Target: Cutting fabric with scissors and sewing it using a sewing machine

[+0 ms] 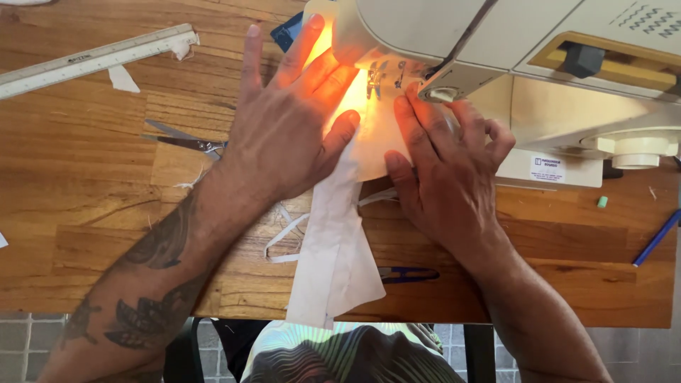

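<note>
A strip of white fabric (339, 248) runs from the table's near edge up under the presser foot (374, 81) of a cream sewing machine (539, 64). My left hand (284, 120) lies flat on the fabric left of the needle, fingers spread and lit by the machine's lamp. My right hand (443, 167) presses the fabric down on the right, fingertips close to the presser foot. Neither hand grips anything; both rest palm down on the cloth.
Scissors (186, 142) lie left of my left hand, partly hidden by it. A long ruler (96, 58) sits at the far left. Small blue thread snips (406, 274) lie near the front edge. A blue pen (656, 238) lies at the right on the wooden table (85, 213).
</note>
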